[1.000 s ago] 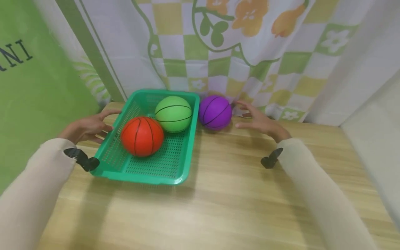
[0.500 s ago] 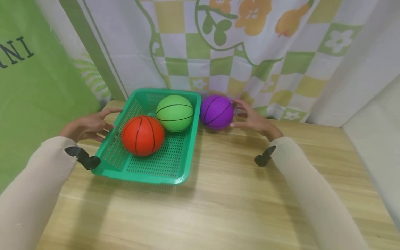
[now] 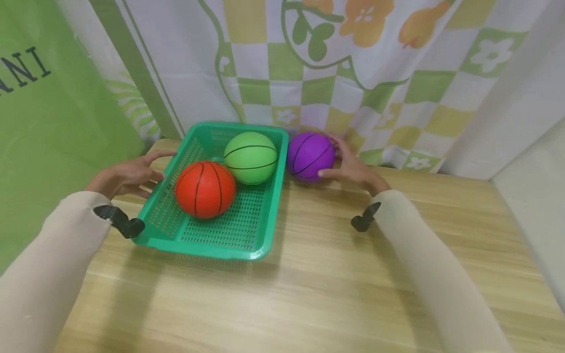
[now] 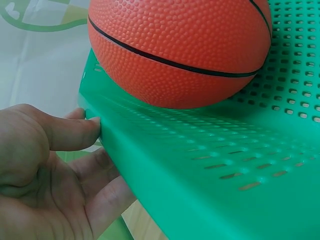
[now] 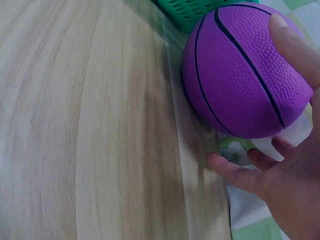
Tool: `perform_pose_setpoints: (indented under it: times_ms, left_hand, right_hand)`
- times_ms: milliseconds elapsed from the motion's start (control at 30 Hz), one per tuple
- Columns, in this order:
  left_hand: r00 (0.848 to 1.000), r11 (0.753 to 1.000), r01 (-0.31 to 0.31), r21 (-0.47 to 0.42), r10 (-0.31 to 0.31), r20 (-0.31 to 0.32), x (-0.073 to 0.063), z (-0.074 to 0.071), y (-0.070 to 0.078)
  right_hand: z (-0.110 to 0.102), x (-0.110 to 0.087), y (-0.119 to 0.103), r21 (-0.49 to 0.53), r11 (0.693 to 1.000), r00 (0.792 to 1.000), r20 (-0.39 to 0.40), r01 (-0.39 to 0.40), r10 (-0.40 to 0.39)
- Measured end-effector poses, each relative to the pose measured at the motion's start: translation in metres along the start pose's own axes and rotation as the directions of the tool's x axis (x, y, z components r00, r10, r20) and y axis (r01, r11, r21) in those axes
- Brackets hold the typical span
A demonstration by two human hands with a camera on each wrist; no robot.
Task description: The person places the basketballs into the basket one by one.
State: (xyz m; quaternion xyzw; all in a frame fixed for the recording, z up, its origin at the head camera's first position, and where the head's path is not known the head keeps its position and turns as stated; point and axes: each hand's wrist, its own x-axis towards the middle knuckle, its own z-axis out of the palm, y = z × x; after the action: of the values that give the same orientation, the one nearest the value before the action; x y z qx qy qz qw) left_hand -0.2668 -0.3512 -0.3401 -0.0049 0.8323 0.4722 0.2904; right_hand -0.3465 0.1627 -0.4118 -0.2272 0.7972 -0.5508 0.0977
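A green plastic basket (image 3: pixel 220 252) stands on the table, holding a red ball (image 3: pixel 205 189) and a light green ball (image 3: pixel 250 158), both with black lines. My left hand (image 3: pixel 128 176) is at the basket's left side. In the left wrist view, a fingertip touches the rim (image 4: pixel 135 165), with other fingers spread below it along the outer wall. A purple ball (image 3: pixel 311 157) sits on the table just right of the basket. My right hand (image 3: pixel 353 169) reaches around its right side, fingers spread. In the right wrist view, one digit overlaps the purple ball; several others show apart from it.
A wooden table (image 3: pixel 309 274) extends in front and to the right. A checked curtain (image 3: pixel 287 93) hangs directly behind the basket and purple ball. A green cloth (image 3: pixel 53 127) hangs at the left, and a pale wall (image 3: pixel 534 162) borders the right side.
My right hand has moved left to the purple ball and now lies around its right side. The left hand stays at the basket; the whole view has shifted slightly.
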Motion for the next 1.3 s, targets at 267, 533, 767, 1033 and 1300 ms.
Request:
perform_pose_setpoints:
  times_ms: [267,533,767,1033,1300]
  left_hand:
    - [1.0,1.0,-0.002,0.002,0.003,-0.01,-0.001,0.0,0.004]
    - [1.0,1.0,0.019,-0.003,-0.019,-0.007,-0.002,0.0,0.007]
    - [1.0,1.0,0.026,-0.009,-0.026,-0.003,-0.002,-0.001,0.004]
    - [1.0,1.0,0.023,-0.012,-0.023,-0.004,-0.001,0.001,0.004]
    - [1.0,1.0,0.029,0.0,-0.029,0.0,0.0,-0.001,0.002]
  right_hand:
    - [0.011,0.011,0.002,-0.067,0.998,0.999,-0.05,0.017,-0.02]
    - [0.021,0.018,0.006,-0.051,0.999,0.989,-0.145,0.014,-0.021]
    - [0.027,0.022,0.009,-0.051,0.998,0.982,-0.187,0.026,-0.035]
    - [0.022,0.02,0.009,-0.149,0.988,0.98,-0.191,0.034,-0.062]
    - [0.014,0.015,0.005,-0.121,0.992,0.989,-0.143,0.03,-0.048]
